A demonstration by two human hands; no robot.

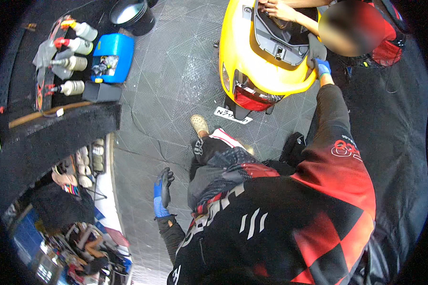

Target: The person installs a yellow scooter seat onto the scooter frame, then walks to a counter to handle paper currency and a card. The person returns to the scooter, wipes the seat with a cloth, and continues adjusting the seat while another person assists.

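A yellow scooter (244, 52) stands ahead of me with its seat area uncovered, showing a dark storage compartment (271, 45). Its red tail light (253, 99) faces me, and a white number plate (233, 115) sits below. In a blue and black glove, my right hand (323, 68) is closed on the yellow grab rail at the scooter's right rear side. My left hand (162, 192), gloved the same way, hangs at my left over the floor, fingers extended and holding nothing. Another person's bare hand (279, 10) reaches into the far end of the compartment.
The co-worker's red sleeve (385, 35) is at the far right. On the left are several spray bottles (73, 63), a blue container (121, 57) and a black bucket (133, 19). Grey ridged tiles (171, 71) cover the floor. A thin cable (152, 140) crosses it.
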